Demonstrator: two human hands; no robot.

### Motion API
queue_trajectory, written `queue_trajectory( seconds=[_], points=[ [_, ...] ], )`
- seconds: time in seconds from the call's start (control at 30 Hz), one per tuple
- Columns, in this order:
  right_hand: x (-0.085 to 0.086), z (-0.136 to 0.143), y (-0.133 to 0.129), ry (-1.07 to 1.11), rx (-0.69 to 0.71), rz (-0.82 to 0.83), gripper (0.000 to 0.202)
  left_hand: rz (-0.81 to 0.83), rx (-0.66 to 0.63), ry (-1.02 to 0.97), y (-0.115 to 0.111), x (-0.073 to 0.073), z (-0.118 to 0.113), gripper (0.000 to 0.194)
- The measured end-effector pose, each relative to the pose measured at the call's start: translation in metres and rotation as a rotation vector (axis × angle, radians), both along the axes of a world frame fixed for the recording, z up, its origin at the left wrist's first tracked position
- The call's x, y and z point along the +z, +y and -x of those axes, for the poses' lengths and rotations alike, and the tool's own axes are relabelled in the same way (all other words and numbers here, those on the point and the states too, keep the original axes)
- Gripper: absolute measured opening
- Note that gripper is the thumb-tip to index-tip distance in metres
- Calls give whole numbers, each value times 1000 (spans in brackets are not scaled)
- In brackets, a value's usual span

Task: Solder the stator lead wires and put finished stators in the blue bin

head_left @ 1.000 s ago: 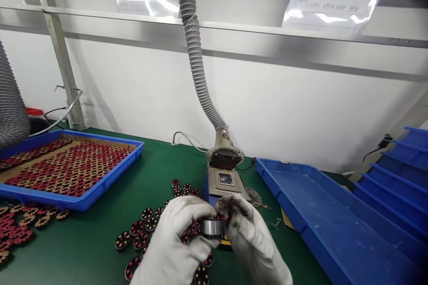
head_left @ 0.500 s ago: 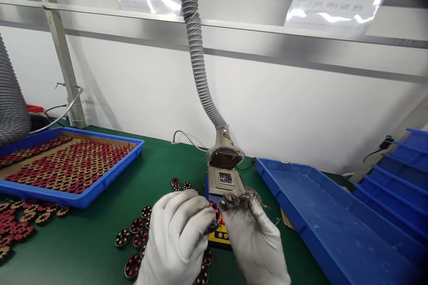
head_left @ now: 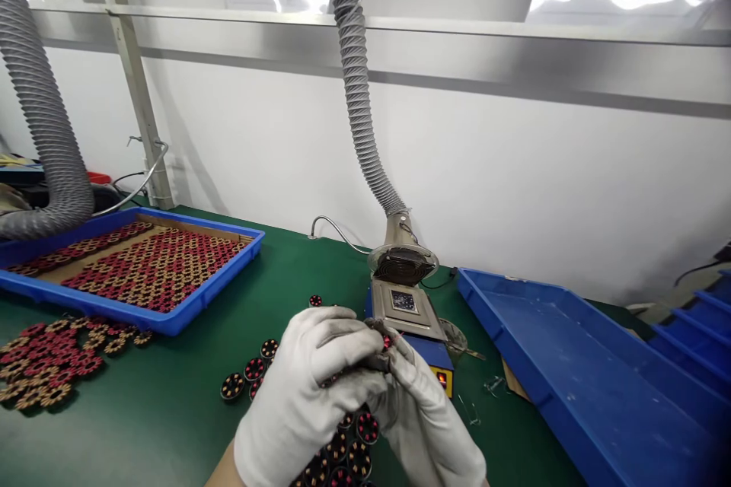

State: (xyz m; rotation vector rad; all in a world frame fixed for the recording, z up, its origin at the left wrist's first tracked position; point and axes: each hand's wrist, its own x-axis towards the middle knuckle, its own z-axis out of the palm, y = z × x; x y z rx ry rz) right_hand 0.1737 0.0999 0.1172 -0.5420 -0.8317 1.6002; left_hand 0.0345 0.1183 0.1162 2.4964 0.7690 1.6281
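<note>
In white gloves, both my hands come together low in the middle of the head view. My left hand point(head_left: 311, 384) has its fingers closed round a small ring-shaped part point(head_left: 387, 340), black with red segments, mostly hidden by the gloves. The dark-stained fingertips of my right hand point(head_left: 426, 403) are pressed on the same part from the other side. Below and left of my hands lie several black rings point(head_left: 339, 445) with red or tan segments. Just behind them stands a blue and yellow machine point(head_left: 431, 354) with a square metal top, which looks like a solder pot.
A grey hose point(head_left: 359, 91) ends in a round hood point(head_left: 403, 262) over the machine. At left, a blue tray point(head_left: 188, 312) holds rows of red and tan rings, with a loose pile point(head_left: 51, 365) before it. A shallow blue tray point(head_left: 548, 373) lies right, near stacked blue trays point(head_left: 697, 342).
My hands have drawn together; my right fingertips, apart from the ring before, now press on it. The view has turned a little left, so the scene has slid to the right.
</note>
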Motion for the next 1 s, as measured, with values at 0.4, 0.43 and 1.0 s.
queue_trajectory(
  seconds=[0.4,0.43,1.0],
  points=[
    [-11,10,-1,83,11,88,31,666,-258,-367,-7,8,3,29],
    [-10,11,-1,77,-9,70,30,659,-292,-407,-6,7,2,26],
    [-9,10,3,514,386,168,19,220,-230,-206,1,2,4,35]
  ],
)
